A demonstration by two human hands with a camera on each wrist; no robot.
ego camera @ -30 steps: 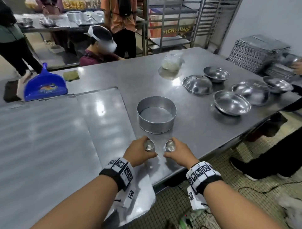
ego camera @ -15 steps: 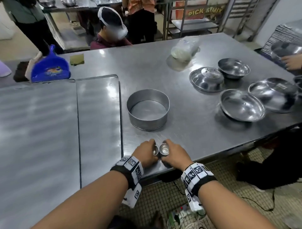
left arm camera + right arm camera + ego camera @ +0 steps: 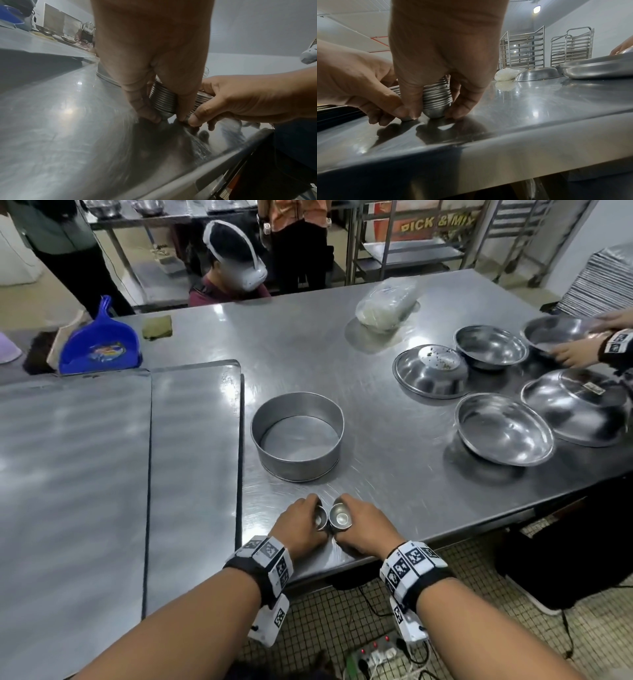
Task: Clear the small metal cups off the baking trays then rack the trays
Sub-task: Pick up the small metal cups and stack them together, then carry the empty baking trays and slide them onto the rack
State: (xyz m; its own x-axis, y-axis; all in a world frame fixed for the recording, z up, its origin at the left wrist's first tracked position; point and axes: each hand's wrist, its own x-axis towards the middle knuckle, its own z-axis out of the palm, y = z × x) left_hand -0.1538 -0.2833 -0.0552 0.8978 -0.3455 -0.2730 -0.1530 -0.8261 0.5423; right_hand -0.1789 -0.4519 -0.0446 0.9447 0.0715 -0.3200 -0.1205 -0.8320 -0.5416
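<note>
Each hand point(image 3: 301, 525) point(image 3: 363, 525) is gripping a nested cup stack point(image 3: 162, 100) point(image 3: 436, 100) by its ribbed sides; the stacks are probably light, rigid and slippery.

Near the surface's point(image 3: 394, 419) front edge, the left hand point(image 3: 299, 527) and right hand point(image 3: 363, 525) each grip a small cup stack, the left stack point(image 3: 320, 518) touching the right stack point(image 3: 340, 518), with a round tin point(image 3: 297, 436) just behind.
</note>
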